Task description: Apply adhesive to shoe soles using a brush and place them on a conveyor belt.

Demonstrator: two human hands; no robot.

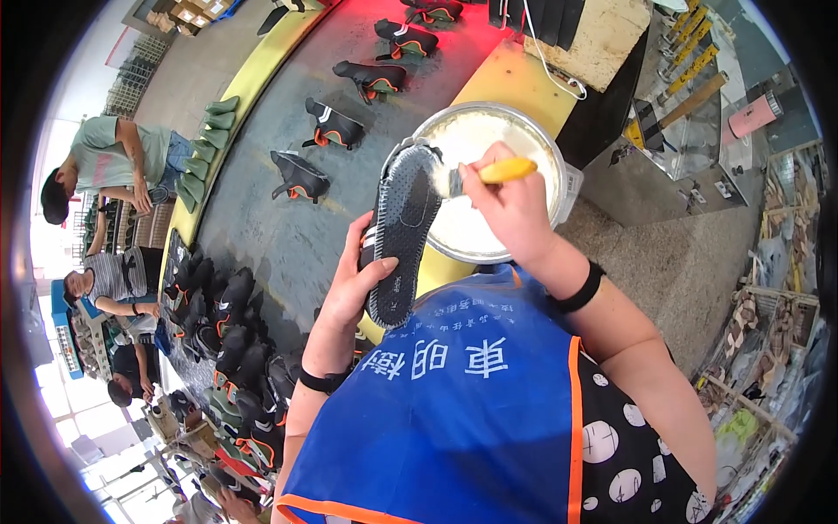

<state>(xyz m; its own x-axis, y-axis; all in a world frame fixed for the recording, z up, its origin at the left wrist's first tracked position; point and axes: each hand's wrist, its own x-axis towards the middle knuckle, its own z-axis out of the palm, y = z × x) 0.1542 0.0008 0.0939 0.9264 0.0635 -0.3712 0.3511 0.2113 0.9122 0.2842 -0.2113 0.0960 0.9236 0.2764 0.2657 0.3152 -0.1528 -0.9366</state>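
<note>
My left hand (356, 278) grips a black shoe upper (403, 231) with its sole side turned up, the thumb pressed on the heel end. White stitching runs around its edge, and white stripes show on its side. A brush with a yellow handle (508, 169) is held in my right hand (517, 210). Its pale bristles (442, 182) are at the edge of the shoe's forefoot. Below the brush stands a round metal basin (476, 257) holding a creamy white substance (463, 223).
Several black shoes with orange trim (334, 125) lie spaced along a grey conveyor belt (253, 188) with yellow edges. A heap of similar shoes (231, 336) is at the left. Green shoe forms (194, 166) line the far edge, near a person (118, 157). A hammer (694, 99) lies at the right.
</note>
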